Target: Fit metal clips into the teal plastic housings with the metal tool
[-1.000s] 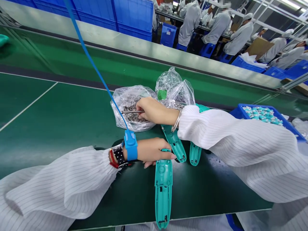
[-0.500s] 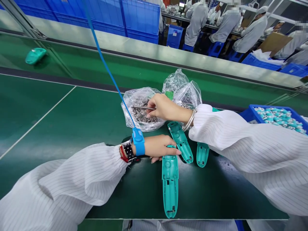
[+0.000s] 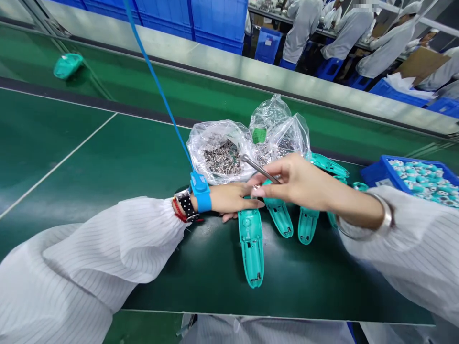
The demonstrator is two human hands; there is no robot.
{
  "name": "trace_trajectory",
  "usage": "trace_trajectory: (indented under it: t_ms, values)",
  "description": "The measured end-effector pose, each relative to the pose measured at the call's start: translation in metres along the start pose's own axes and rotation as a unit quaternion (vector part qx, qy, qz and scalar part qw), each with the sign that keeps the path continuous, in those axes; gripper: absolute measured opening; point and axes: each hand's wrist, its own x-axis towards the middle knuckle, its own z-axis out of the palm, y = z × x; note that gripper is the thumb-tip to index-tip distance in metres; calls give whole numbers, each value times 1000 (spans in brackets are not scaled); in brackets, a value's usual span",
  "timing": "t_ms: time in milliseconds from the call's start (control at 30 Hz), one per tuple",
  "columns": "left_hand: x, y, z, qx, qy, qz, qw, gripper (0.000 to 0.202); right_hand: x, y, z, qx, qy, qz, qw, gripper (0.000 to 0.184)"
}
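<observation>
My left hand [image 3: 229,197] is closed on the upper end of a teal plastic shell [image 3: 252,248], which lies lengthwise toward the table's front edge with its hollow side up. In my right hand [image 3: 304,184] is a slim metal rod [image 3: 261,168], its rounded end pointing up and left. A small shiny piece shows at the right fingertips, too small to name, just above the shell's top end. Beside the hands lie more teal shells [image 3: 281,220], [image 3: 308,224]. Behind them an open clear plastic bag [image 3: 201,143] holds many small metal parts [image 3: 224,158].
A second clear bag [image 3: 296,131] stands behind my right hand. At the right is a blue bin [image 3: 385,174] of small teal and white parts. A blue cord [image 3: 161,93] runs up from my left wristband. Another teal piece [image 3: 68,65] lies far left. People in white work beyond.
My right hand has moved from over the bag of metal parts back to the right and down, beside my left hand at the shell's top. The rod came with it. The view has shifted slightly.
</observation>
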Motion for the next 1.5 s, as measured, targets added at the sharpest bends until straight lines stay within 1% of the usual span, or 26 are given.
trace_trajectory:
  t_ms: [100,200,267,400,500,633,700,767,833,900,967,1067,1167,1267,1500]
  values:
    - [2,-1,-1,-32,-21,-2,999,33,-24,13,8,36,-16,61,997,18]
    - [4,-1,-1,-38,-20,-1,999,32,-34,24,15,33,-36,100,994,23]
    - [6,-2,0,-31,-12,1,999,33,-37,27,16,15,-40,96,994,22]
    - [11,-1,1,-29,-7,7,1000,34,-41,29,15,-28,-45,57,997,16]
    - [14,0,1,-21,0,-6,1000,34,-43,31,17,-46,-56,72,995,16]
    - [17,-2,2,-6,25,0,1000,37,-41,37,26,-50,-59,91,993,28]
    - [19,-4,3,-1,41,-5,999,37,-40,40,32,-57,-50,101,992,27]
    - [19,-5,4,1,51,-12,999,37,-38,40,36,-57,-36,106,992,21]
    - [18,-6,4,-1,58,-10,998,38,-36,39,38,-39,-39,118,992,15]
    - [17,-5,4,-6,69,-6,998,38,-34,36,37,0,-57,137,989,12]
    - [16,-5,5,-7,87,-4,996,37,-30,33,35,36,-75,159,984,11]
    - [14,-3,6,8,120,-10,993,34,-25,28,31,59,-90,194,975,11]
    - [13,0,7,36,145,-36,988,34,-21,28,30,85,-96,232,964,17]
    - [12,3,8,59,162,-60,983,35,-20,32,31,118,-99,254,955,20]
    - [12,4,10,98,184,-60,976,36,-19,34,35,182,-75,286,938,31]
